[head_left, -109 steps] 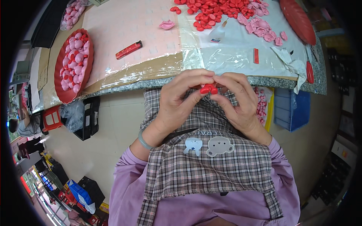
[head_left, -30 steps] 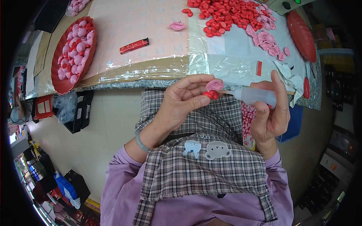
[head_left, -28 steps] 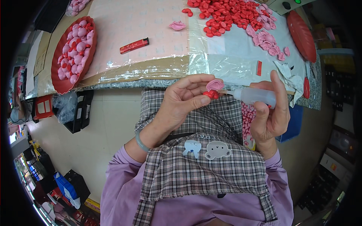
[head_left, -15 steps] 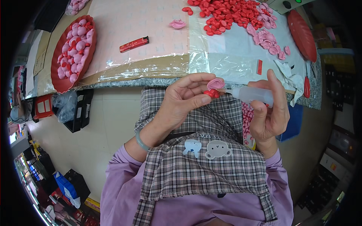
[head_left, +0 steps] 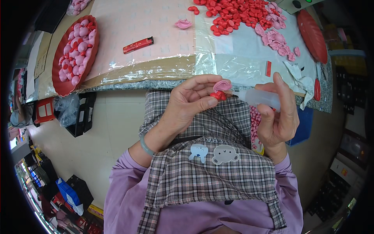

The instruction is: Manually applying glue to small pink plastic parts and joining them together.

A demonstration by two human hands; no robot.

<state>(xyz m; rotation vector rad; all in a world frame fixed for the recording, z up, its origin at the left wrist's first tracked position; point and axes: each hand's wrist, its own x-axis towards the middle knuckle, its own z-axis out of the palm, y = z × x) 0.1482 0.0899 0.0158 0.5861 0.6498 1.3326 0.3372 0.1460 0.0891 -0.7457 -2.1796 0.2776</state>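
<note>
My left hand [head_left: 184, 100] pinches a small red glossy piece [head_left: 219, 96] and a pink, lip-shaped piece [head_left: 222, 85] between thumb and fingers, just beyond the table's front edge. A translucent squeeze bottle [head_left: 261, 98] lies sideways in my right hand [head_left: 282, 119], gripped between thumb and fingers. Its thin nozzle points left and reaches the two pieces; whether the tip touches them I cannot tell. On the table beyond are a heap of red pieces [head_left: 237, 16], several pink lip-shaped pieces [head_left: 276, 41] beside it, and a single pink one [head_left: 183, 24].
A red scalloped tray [head_left: 93, 52] of pink and red pieces stands at the left. A red lighter [head_left: 138, 45] lies mid-table. At the right are a red lid-like tray [head_left: 312, 37], crumpled white tissue [head_left: 306, 85] and a red-handled tool [head_left: 317, 90]. Pink beads [head_left: 255, 123] show below the edge.
The bottle has shifted very slightly left in my right hand. My left hand and the pieces in it are almost where they were.
</note>
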